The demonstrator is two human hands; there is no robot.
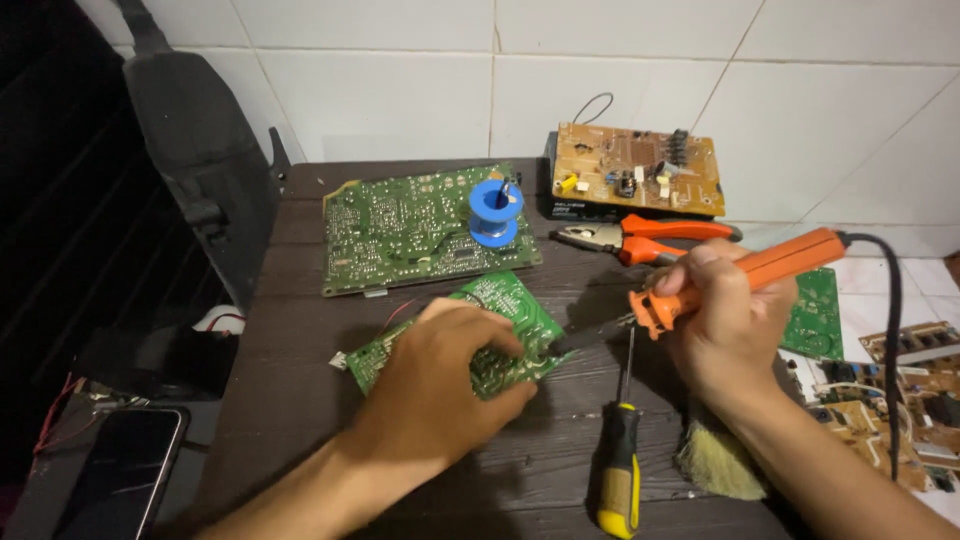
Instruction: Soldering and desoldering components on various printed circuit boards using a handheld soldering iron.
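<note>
Board point(510, 310) lies flat under the left hand point(440, 385), which presses it down with spread fingers. Right hand point(725, 320), closed around the iron point(740, 278), should bring the tip steadily to the board edge just right of the left fingertips.

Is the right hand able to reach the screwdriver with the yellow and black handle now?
Probably not yet: the right hand grips the orange soldering iron. The screwdriver lies uncovered just beside it.

Left hand point(440, 385) pressed a small green circuit board point(500, 315) flat on the dark table point(290, 420). Right hand point(725, 320) gripped an orange soldering iron point(740, 275), tip at the board's edge.
</note>
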